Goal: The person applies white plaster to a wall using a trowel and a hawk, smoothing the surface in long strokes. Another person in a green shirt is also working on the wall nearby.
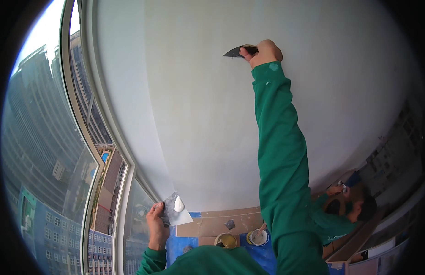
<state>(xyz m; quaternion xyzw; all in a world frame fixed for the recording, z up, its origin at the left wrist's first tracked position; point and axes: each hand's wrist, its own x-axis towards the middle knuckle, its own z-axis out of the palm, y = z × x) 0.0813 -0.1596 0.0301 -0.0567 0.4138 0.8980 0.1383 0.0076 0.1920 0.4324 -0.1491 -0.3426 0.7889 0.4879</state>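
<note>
The right hand [265,52] is raised high on a long green sleeve [281,151] and is closed around the handle of a dark, flat-bladed putty knife [235,51], whose thin blade points left and lies against the smooth, pale plastered wall [198,105]. The blade looks dark grey and tapers to a sharp corner; whether any filler sits on it cannot be told.

The left hand [156,224] is low, near the window frame [123,183], with fingers wrapped around the edge of a broad, flat metal plastering blade [177,209]. That blade is light grey and carries a small dollop of white filler [179,205] near its middle.

On the floor below lies blue sheeting [180,245] beside brown cardboard panels [221,224]. Two round open tubs stand on the sheeting, close together: a tub with a yellowish rim and dark inside [226,240], and a white tub [258,237] holding pale paste with a stick or tool handle rising out of it.

At the lower right another person in a green top [334,224] crouches by the wall, hands [338,188] up against it.

Through the window, tall buildings [34,137] show outside.
</note>
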